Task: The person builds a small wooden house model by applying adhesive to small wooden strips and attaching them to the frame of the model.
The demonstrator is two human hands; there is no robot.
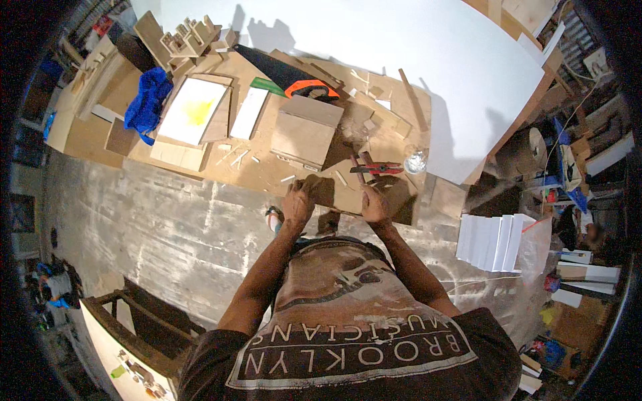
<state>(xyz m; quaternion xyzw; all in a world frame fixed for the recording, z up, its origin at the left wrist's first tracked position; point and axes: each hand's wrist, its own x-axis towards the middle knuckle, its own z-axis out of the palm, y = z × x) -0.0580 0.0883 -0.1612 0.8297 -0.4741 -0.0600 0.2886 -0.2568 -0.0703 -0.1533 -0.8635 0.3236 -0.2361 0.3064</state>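
Observation:
At the near edge of the workbench [348, 194], my left hand [299, 202] has its fingers curled together, just below a small wooden box [304, 132]. What those fingers hold, if anything, is hidden. My right hand [376, 204] is closed around the handle of what looks like a hammer [365, 162], its dark head pointing away from me. Red-handled pliers [382, 168] lie right by the hammer head. Thin sticks and wood scraps [237, 156] are scattered left of the box.
An orange-handled handsaw [311, 87] lies behind the box. Further left are a white board [189, 110], a blue cloth [148, 100] and a small wooden rack [190, 37]. A large white sheet [401, 40] spans the back. White panels [491, 242] stand at the right.

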